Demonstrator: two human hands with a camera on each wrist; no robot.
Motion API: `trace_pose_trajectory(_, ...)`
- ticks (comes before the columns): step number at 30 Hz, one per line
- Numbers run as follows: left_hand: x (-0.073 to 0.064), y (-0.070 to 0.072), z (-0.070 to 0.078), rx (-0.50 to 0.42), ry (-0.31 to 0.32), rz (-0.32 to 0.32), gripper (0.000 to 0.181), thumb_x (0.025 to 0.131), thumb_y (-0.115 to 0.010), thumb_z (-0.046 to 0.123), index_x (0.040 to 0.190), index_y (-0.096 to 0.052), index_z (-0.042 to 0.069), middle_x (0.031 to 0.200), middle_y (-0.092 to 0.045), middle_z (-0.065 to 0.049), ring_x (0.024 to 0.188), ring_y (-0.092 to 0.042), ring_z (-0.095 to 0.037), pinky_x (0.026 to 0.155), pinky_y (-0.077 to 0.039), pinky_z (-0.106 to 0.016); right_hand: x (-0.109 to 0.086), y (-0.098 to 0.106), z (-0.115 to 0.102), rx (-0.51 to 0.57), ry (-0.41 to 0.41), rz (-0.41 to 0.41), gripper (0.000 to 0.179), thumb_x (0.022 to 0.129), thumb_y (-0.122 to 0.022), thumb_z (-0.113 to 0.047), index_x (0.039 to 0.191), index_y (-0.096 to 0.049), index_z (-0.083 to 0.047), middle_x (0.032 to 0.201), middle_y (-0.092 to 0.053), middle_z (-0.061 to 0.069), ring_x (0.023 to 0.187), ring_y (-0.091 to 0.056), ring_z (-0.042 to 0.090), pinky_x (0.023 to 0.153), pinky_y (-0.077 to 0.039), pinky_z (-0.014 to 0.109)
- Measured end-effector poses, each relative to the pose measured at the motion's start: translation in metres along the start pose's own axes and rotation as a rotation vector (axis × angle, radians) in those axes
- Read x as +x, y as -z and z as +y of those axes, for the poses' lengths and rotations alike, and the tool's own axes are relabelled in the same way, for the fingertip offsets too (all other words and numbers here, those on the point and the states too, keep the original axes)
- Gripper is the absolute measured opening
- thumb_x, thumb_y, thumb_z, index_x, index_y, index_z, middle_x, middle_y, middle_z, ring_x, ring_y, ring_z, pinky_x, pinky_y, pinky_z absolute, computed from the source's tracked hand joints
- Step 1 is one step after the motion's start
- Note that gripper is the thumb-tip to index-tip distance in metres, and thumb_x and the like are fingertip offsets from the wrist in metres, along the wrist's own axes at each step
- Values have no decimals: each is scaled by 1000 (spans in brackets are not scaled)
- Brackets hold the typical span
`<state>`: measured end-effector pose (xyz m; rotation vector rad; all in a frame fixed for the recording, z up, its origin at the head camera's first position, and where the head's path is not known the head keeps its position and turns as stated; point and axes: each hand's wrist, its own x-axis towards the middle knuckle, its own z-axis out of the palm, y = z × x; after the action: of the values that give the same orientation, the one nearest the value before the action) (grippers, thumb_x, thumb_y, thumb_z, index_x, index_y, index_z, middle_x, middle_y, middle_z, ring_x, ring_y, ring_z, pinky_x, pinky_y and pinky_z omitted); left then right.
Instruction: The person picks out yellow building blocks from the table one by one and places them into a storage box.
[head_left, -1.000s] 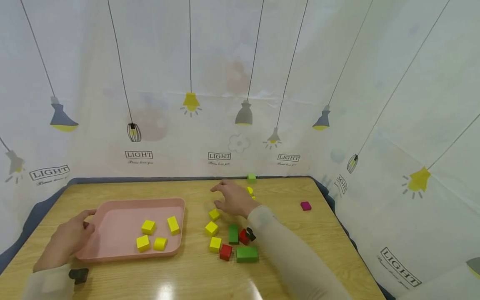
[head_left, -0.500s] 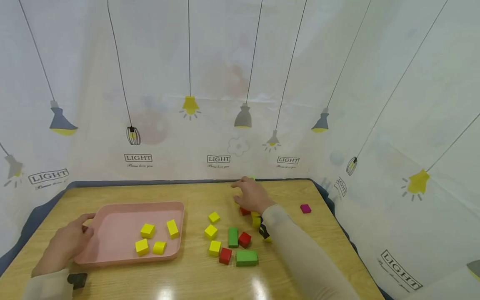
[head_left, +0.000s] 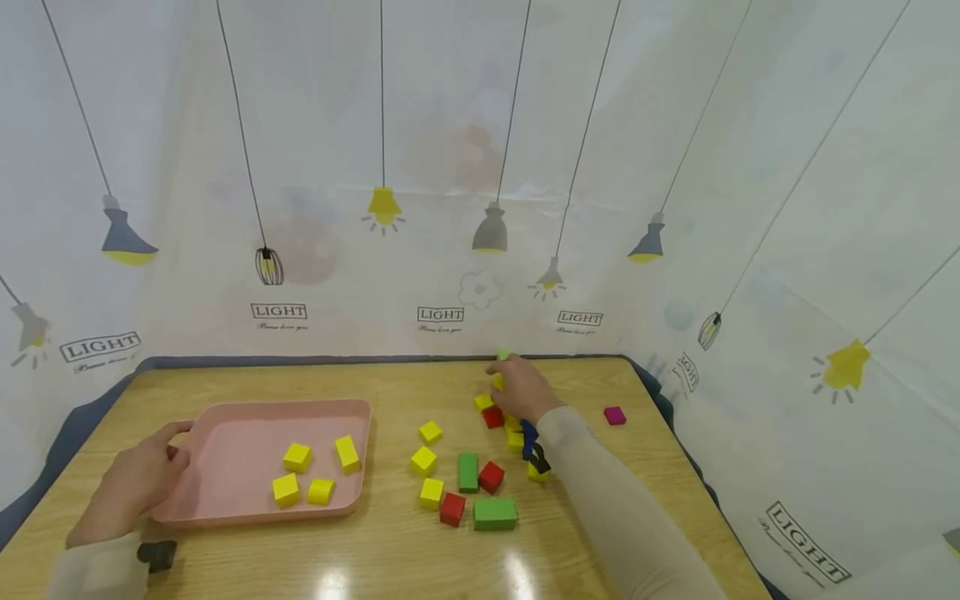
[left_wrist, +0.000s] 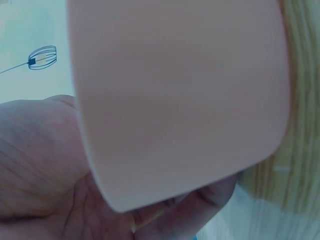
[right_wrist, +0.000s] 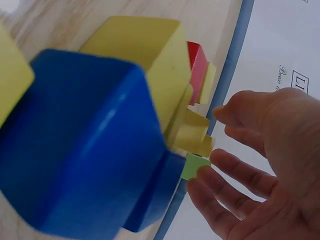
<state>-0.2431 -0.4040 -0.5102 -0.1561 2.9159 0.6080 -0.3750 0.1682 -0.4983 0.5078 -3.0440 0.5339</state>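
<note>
While the left hand (head_left: 137, 477) is gripping the pink tray (head_left: 234, 467) by its left end, near the left edge of the tabletop (head_left: 405, 562), the right hand (head_left: 527, 392) is hovering over yellow and red blocks (head_left: 492, 417) toward the far edge, its thumb and fingers (right_wrist: 216, 206) apart. Four yellow blocks (head_left: 297, 457) are lying in the tray; a magenta block (head_left: 615, 415) is sitting near the right edge.
</note>
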Motion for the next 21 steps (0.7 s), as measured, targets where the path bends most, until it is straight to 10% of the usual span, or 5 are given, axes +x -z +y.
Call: trace_pose_trajectory(21,-1,2,4,-3,4,-3,57,112,-51,10,162,-41,-14,126,-72,-42,98,-71,-42,87,-58,-61,6,-5,6,71,-79,-23,33,107,-83,-10,139,-82,-3,143,-81,15,119,-75,28,110,-65,48)
